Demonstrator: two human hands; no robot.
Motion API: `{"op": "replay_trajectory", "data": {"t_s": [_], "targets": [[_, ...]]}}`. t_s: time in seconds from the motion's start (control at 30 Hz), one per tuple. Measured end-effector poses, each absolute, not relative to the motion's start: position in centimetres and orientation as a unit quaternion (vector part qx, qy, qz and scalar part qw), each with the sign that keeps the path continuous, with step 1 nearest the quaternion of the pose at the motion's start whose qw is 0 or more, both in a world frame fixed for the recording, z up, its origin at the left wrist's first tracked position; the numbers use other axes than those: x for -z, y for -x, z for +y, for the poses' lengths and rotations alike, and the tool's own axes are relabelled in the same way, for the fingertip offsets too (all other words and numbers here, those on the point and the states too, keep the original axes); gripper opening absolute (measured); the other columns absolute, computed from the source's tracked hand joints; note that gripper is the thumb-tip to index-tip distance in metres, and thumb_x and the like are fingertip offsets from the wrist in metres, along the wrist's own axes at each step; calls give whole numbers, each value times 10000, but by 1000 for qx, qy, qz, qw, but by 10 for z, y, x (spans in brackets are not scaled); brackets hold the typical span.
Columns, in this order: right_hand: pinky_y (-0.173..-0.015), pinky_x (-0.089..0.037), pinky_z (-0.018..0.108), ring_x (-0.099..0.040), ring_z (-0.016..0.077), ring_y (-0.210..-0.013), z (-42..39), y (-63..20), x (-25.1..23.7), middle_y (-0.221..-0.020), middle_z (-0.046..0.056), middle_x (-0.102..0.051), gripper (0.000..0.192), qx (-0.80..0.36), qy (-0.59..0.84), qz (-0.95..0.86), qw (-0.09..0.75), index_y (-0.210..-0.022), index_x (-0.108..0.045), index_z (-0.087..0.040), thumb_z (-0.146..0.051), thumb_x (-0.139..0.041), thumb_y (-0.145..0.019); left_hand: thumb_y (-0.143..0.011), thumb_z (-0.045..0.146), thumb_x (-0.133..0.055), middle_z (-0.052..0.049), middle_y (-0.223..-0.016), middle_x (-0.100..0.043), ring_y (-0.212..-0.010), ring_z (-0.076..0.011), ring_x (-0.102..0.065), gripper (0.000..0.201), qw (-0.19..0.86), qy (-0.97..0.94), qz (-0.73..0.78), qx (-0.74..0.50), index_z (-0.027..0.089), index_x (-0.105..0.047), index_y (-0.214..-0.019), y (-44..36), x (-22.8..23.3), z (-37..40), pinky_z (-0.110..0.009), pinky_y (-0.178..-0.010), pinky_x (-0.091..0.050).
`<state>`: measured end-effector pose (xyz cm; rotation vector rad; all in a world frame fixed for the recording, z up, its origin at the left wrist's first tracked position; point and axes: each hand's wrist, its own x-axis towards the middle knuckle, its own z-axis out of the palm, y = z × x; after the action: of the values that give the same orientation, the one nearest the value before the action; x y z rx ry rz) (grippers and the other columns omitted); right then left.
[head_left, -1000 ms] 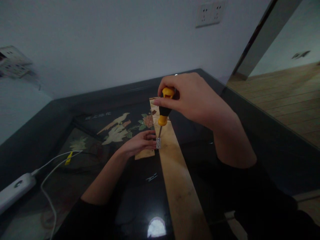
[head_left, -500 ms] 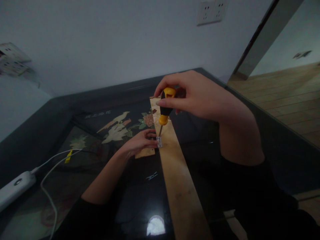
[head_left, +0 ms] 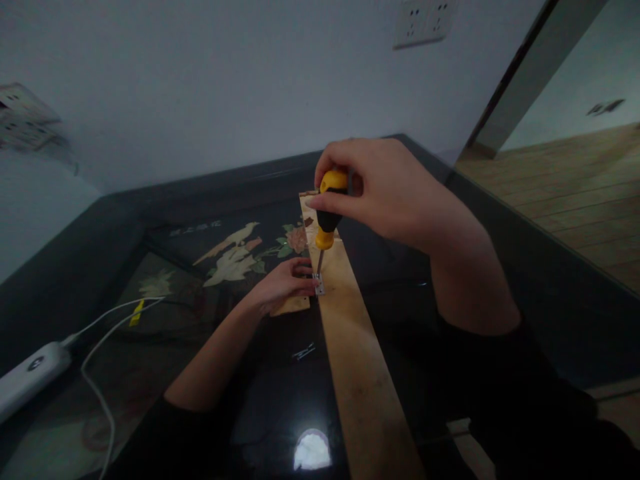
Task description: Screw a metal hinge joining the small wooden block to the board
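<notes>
A: What is the right hand doing?

B: It is closed around the top of a screwdriver with a yellow and black handle. The fingers wrap the yellow cap, and the tool stands nearly upright, its upper end tipped a little to the right.

A: Where does the tip land?

B: On a small metal bracket sitting at the left edge of a long wooden plank. Tip and bracket look to be touching, though the spot is too small and dim to tell more.

A: And the left hand?

B: It lies just left of the bracket, fingers curled, fingertips pressed against the bracket and the plank's edge. It also covers part of a small wood piece that butts against the plank's left side. I would call it a pinch or a brace on the bracket; a full grip cannot be made out.

A: How does the plank lie?

B: Flat on the dark glossy bench, running from near the person away toward the wall.

A: Anything else by the plank?

B: A few small metal bits, perhaps screws, lie on the bench just left of it, nearer the person than the bracket. Farther left there is an inlaid picture of a bird and flowers in the bench top. Well to the left of the plank rest a white power strip and its white cable. On the wall beyond the plank's far end is a white socket plate.
</notes>
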<state>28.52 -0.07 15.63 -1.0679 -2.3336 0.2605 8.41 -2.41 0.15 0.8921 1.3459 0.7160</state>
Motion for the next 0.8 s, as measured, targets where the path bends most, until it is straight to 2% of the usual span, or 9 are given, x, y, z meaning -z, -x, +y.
{"op": "replay_trajectory", "data": {"t_s": [0.1, 0.2, 0.33, 0.47, 0.63, 0.73, 0.8], "targets": [[-756, -430, 355, -617, 250, -917, 0, -280, -153, -970, 90, -685, 304, -45, 458, -847, 265, -1021, -675, -191, -464, -626, -897, -684, 41, -821, -73, -970, -675, -689, -123, -686, 481, 632, -390, 593, -311, 129, -588, -1095, -84, -1, -24, -295, -698, -588], [-809, -444, 354, -618, 246, -974, 1, -285, -154, -1035, 86, -690, 321, -58, 424, -863, 269, -1046, -675, -205, -484, -621, -897, -683, 57, -827, -79, -968, -675, -686, -124, -680, 489, 639, -396, 581, -313, 124, -587, -1104, -83, 1, -23, -319, -720, -590], [-900, -448, 348, -615, 228, -1071, 0, -296, -160, -1128, 46, -699, 250, -99, 344, -893, 274, -1106, -683, -229, -341, -635, -888, -677, 55, -831, -75, -972, -670, -720, -127, -681, 495, 650, -390, 570, -318, 132, -586, -1100, -81, 2, -23, -319, -738, -591], [-872, -460, 354, -636, 230, -1020, -5, -293, -162, -1027, 46, -718, 170, -104, 348, -897, 254, -978, -721, -237, -272, -566, -920, -682, 45, -818, -62, -970, -664, -727, -129, -686, 489, 649, -382, 574, -322, 135, -578, -1098, -82, 0, -23, -320, -742, -600], [-789, -471, 369, -637, 272, -963, -6, -275, -156, -918, 99, -696, 255, -17, 441, -858, 262, -863, -706, -226, -448, -594, -922, -680, 41, -816, -43, -934, -661, -696, -120, -686, 495, 648, -385, 574, -320, 137, -570, -1098, -82, 2, -23, -268, -674, -593], [-761, -464, 395, -650, 313, -949, -5, -267, -151, -916, 116, -692, 397, 29, 515, -816, 263, -913, -705, -189, -564, -575, -909, -672, 62, -835, -48, -935, -663, -693, -120, -688, 499, 647, -387, 574, -321, 142, -572, -1089, -81, 4, -22, -259, -656, -590], [-762, -459, 392, -647, 312, -948, -4, -268, -150, -942, 113, -685, 443, 20, 526, -805, 274, -984, -694, -185, -603, -580, -891, -673, 64, -838, -58, -945, -668, -700, -122, -690, 495, 647, -386, 574, -321, 140, -576, -1086, -81, 4, -22, -268, -674, -595]]}}
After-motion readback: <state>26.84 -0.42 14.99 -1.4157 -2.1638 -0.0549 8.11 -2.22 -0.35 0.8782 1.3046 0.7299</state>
